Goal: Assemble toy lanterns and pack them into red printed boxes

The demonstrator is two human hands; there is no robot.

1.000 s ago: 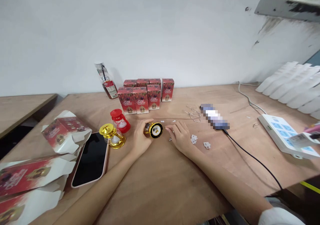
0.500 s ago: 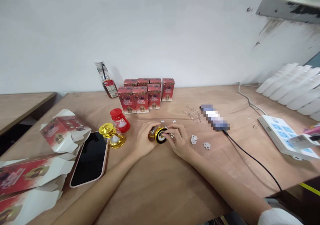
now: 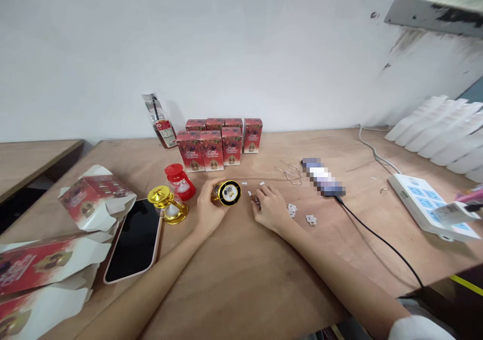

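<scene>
My left hand (image 3: 210, 211) is wrapped around a small gold lantern (image 3: 216, 194), which is tipped so that its round base (image 3: 230, 192), black-rimmed with a pale centre, faces me. To the right of it, my right hand (image 3: 269, 208) lies low on the table with its fingers curled together. A small shiny thing (image 3: 257, 202) shows at those fingers, too small to name. White paper-like bits (image 3: 249, 193) lie just beyond the fingertips. Left of my left hand stand another gold lantern (image 3: 170, 206) and a red lantern (image 3: 180, 182).
Red printed boxes (image 3: 212, 150) stand in rows near the wall. Opened boxes (image 3: 96, 199) and a phone (image 3: 134, 242) lie at left, with a bottle (image 3: 162, 123) behind. Rightward are bent wires (image 3: 292, 174), white pieces (image 3: 311, 220), a cabled phone (image 3: 322, 177) and a power strip (image 3: 426, 199).
My left hand has moved slightly left and turned the lantern's base more towards me. My right hand has come off the base and dropped to the table on the right.
</scene>
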